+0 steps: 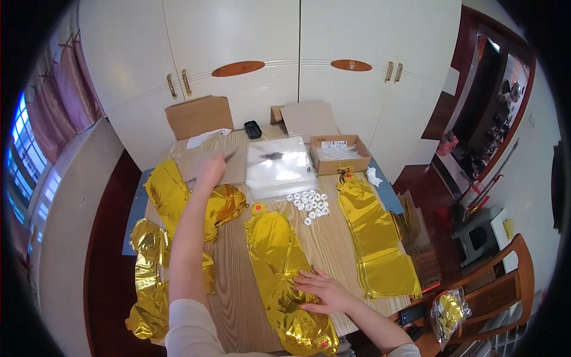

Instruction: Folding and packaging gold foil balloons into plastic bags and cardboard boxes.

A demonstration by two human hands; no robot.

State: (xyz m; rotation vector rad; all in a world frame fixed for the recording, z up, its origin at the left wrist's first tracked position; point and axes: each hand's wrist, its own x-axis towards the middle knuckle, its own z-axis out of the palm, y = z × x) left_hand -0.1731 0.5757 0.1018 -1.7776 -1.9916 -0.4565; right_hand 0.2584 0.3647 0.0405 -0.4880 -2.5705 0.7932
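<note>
My left hand is raised at the back left of the table, smeared by motion and closed like a fist. A thin dark thing sticks out beside it, too blurred to name. Below that arm lie gold foil balloons, flat and crumpled, with another crinkled gold foil balloon at the left edge. My right hand rests with spread fingers on the flat gold foil balloon in the middle, which has red dots at both ends. Farther right lies one more flat gold foil balloon.
Clear plastic bags lie in a stack at the back middle. In front are several small white rings. An open cardboard box holds thin white sticks. A black tray stands by the cabinet. A wooden chair is at right.
</note>
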